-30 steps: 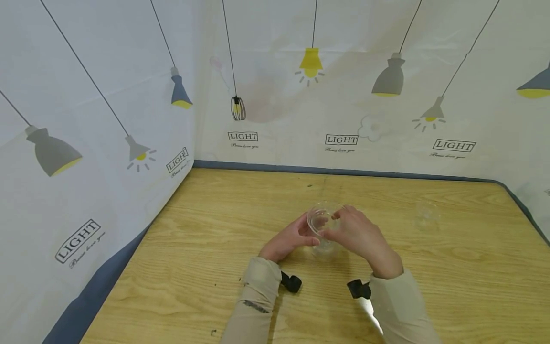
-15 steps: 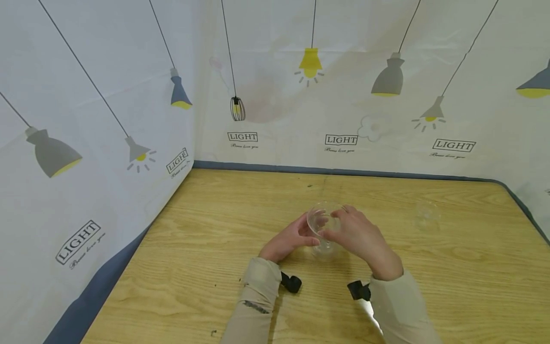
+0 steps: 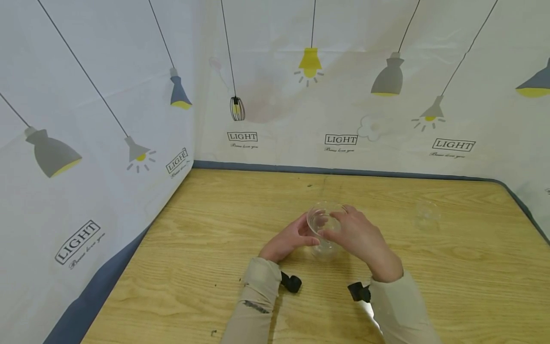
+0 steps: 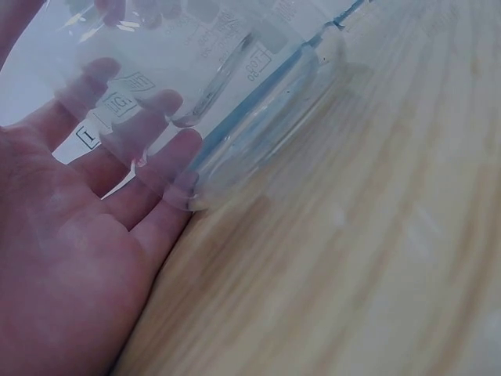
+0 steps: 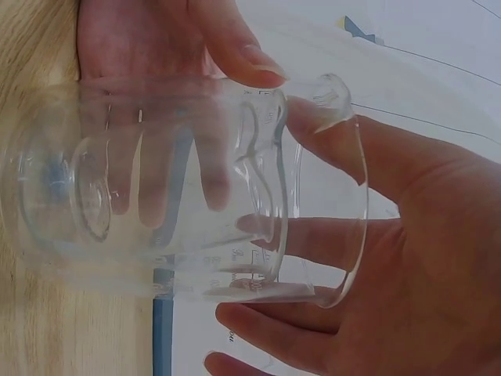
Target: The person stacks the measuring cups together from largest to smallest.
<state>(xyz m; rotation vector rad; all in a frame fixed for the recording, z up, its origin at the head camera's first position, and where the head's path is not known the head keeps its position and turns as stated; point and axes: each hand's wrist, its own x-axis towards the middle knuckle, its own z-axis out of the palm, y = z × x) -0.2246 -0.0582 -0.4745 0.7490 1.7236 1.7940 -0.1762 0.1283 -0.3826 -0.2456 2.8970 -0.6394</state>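
A large clear beaker (image 5: 55,266) with a pouring lip stands on the table. Nested inside it is a smaller clear glass vessel (image 5: 252,157) with a wavy rim, which sits below the outer rim. My left hand (image 3: 292,238) grips the outer beaker low on its side, thumb at the front and fingers spread along the wall, as the left wrist view shows. From the right, my right hand (image 3: 358,235) reaches over the outer rim. Its thumb and a finger (image 5: 313,133) are inside the mouth, pinching the inner vessel's rim, while other fingers stay outside.
Another clear glass vessel (image 3: 427,216) stands on the wooden table (image 3: 206,306) at the right. Printed fabric walls (image 3: 279,95) enclose the back and left side. Black camera mounts (image 3: 292,284) stick out from both wrists near the tabletop.
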